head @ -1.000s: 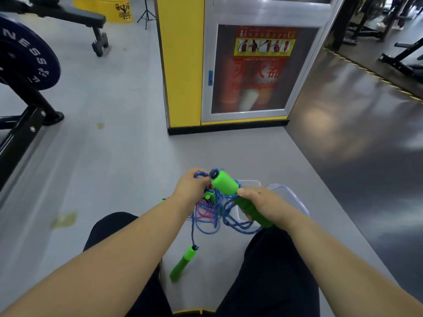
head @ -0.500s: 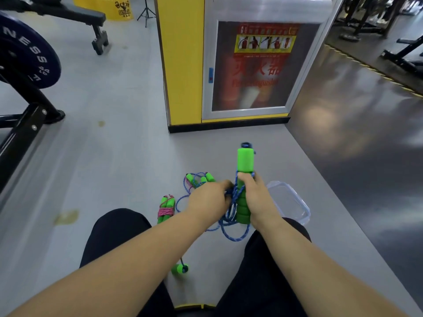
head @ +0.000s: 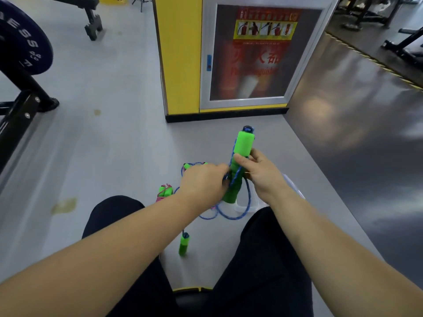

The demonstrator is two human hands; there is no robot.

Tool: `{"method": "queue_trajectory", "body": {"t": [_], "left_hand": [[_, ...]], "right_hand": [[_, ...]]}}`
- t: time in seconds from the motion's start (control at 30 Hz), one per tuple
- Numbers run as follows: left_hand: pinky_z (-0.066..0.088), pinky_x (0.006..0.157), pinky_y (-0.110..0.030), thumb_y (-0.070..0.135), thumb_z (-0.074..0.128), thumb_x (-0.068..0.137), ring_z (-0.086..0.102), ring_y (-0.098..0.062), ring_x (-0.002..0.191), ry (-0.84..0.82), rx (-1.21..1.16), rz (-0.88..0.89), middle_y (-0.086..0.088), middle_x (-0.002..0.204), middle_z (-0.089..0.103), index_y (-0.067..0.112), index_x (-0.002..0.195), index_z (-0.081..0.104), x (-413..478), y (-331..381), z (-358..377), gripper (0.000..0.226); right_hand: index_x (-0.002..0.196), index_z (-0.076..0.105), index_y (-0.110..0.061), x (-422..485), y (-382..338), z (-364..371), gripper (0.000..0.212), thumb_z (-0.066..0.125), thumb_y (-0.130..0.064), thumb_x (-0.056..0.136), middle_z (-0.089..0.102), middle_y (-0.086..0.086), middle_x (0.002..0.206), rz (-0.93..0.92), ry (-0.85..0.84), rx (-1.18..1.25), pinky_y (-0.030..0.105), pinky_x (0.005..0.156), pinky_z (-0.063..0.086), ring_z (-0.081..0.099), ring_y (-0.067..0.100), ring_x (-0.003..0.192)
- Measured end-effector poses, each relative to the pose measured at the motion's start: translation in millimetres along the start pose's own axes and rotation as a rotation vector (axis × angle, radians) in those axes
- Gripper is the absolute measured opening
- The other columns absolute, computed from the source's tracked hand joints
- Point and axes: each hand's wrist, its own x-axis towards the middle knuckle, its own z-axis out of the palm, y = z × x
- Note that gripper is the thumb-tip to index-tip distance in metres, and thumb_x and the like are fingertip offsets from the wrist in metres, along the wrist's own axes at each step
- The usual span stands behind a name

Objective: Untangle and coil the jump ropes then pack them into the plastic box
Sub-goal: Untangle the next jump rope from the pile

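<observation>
Right hand: the right hand (head: 261,177) is gripping the green handle (head: 243,145) round its middle, with the thumb pressing on the front and the fingers curling behind it.
Green handle: it is standing nearly upright above the person's lap, tilting slightly to the right at the top, and its blue cap is pointing towards the cabinet.
Left hand: the left hand (head: 203,184) is pinching the blue rope (head: 248,200) against the lower half of the same handle, with its fingertips closing on the cord just beside the right hand.
Blue rope: it is running up along the handle's left side and hanging below both hands in loose loops that are sagging between the knees.
Second handle: a smaller-looking green handle (head: 183,244) is hanging at the end of the blue cord, low between the legs; whether it is touching the floor cannot be told.
Pink bundle: a rope wound in pink cord with green handles (head: 165,193) is lying on the floor (head: 114,156) just left of the left wrist.
Other green ends: two green tips (head: 187,166) are peeking out above the left knuckles, inside a blue loop.
Plastic box: the clear plastic box (head: 295,191) is sitting on the floor behind the right wrist, mostly hidden by it.
Legs: black trousers (head: 263,259) are framing the ropes on both sides.
Background: a yellow pillar (head: 180,53) and a glazed cabinet (head: 258,56) are standing ahead, and a dark weight plate (head: 25,46) is showing at the far left.
</observation>
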Motion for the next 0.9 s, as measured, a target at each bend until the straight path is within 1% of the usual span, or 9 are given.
{"method": "queue_trajectory", "body": {"t": [0.1, 0.2, 0.27, 0.37, 0.43, 0.53, 0.63, 0.77, 0.9], "left_hand": [[0.021, 0.040, -0.019, 0.037, 0.050, 0.082, 0.054, -0.024, 0.045, 0.228, -0.041, 0.127, -0.001, 0.087, 0.061, 0.018, 0.084, 0.068, -7, 6, -12, 0.026], [0.029, 0.053, -0.028, 0.040, 0.055, 0.089, 0.056, -0.027, 0.065, 0.045, 0.044, 0.043, 0.000, 0.116, 0.049, 0.017, 0.103, 0.063, -5, 6, -12, 0.028], [0.033, 0.054, -0.029, 0.032, 0.058, 0.088, 0.058, -0.031, 0.066, 0.009, 0.025, 0.075, -0.003, 0.111, 0.053, 0.015, 0.097, 0.065, -4, 3, -11, 0.021], [0.035, 0.038, -0.023, 0.023, 0.064, 0.068, 0.054, -0.026, 0.042, 0.030, -0.017, 0.294, -0.003, 0.085, 0.061, 0.016, 0.065, 0.067, -8, 3, -7, 0.008], [0.039, 0.044, -0.026, 0.024, 0.061, 0.076, 0.059, -0.028, 0.054, -0.047, 0.003, 0.363, -0.001, 0.099, 0.060, 0.018, 0.074, 0.070, -8, 5, -3, 0.011], [0.044, 0.066, -0.030, 0.036, 0.054, 0.091, 0.059, -0.024, 0.088, -0.191, 0.076, 0.193, 0.008, 0.131, 0.041, 0.023, 0.101, 0.068, -10, 0, -1, 0.023], [0.046, 0.074, -0.029, 0.040, 0.058, 0.088, 0.059, -0.019, 0.094, -0.267, -0.010, 0.052, 0.010, 0.121, 0.048, 0.025, 0.098, 0.068, -17, -27, 11, 0.020], [0.043, 0.061, -0.016, 0.030, 0.070, 0.082, 0.060, -0.015, 0.079, -0.181, -0.500, -0.369, 0.007, 0.080, 0.062, 0.020, 0.080, 0.067, -20, -72, 14, 0.010], [0.038, 0.057, -0.021, 0.024, 0.070, 0.083, 0.054, -0.020, 0.076, -0.005, -0.702, -0.656, -0.005, 0.080, 0.063, 0.015, 0.075, 0.063, -9, -109, 5, 0.014]], "right_hand": [[0.108, 0.056, -0.015, 5, -7, -6, 0.022, 0.056, -0.030, 0.092, 0.062, 0.008, 0.103, 0.098, 0.030, -0.087, 0.028, 0.067, 0.049, 0.059, 0.019, 0.081], [0.103, 0.054, -0.016, 4, -7, -5, 0.022, 0.056, -0.034, 0.091, 0.063, 0.006, 0.103, 0.115, 0.040, -0.162, 0.028, 0.066, 0.052, 0.064, 0.019, 0.082], [0.095, 0.055, -0.019, 1, -6, -1, 0.017, 0.057, -0.035, 0.090, 0.063, 0.003, 0.097, 0.098, 0.054, -0.185, 0.031, 0.071, 0.052, 0.062, 0.019, 0.083], [0.094, 0.060, -0.015, 3, -3, 1, 0.026, 0.059, -0.040, 0.087, 0.063, 0.001, 0.091, 0.050, 0.122, -0.296, 0.029, 0.076, 0.044, 0.057, 0.016, 0.085], [0.091, 0.059, -0.013, 7, -5, 1, 0.027, 0.058, -0.040, 0.088, 0.063, 0.005, 0.094, 0.055, 0.179, -0.307, 0.032, 0.079, 0.043, 0.057, 0.019, 0.088], [0.081, 0.054, -0.012, 12, -15, -6, 0.026, 0.053, -0.035, 0.093, 0.064, 0.010, 0.085, 0.123, 0.336, 0.113, 0.044, 0.087, 0.048, 0.061, 0.026, 0.082], [0.082, 0.046, -0.012, 19, -31, -34, 0.027, 0.046, -0.035, 0.096, 0.058, 0.009, 0.077, 0.190, 0.485, 0.510, 0.049, 0.084, 0.049, 0.058, 0.023, 0.070], [0.072, 0.043, -0.013, 24, -30, -79, 0.034, 0.050, -0.037, 0.095, 0.051, 0.002, 0.045, 0.186, 0.574, 0.554, 0.032, 0.054, 0.050, 0.052, 0.016, 0.040], [0.064, 0.041, -0.018, 20, -9, -120, 0.036, 0.061, -0.035, 0.087, 0.044, -0.001, 0.041, 0.193, 0.721, 0.400, 0.019, 0.042, 0.039, 0.042, 0.013, 0.035]]}}
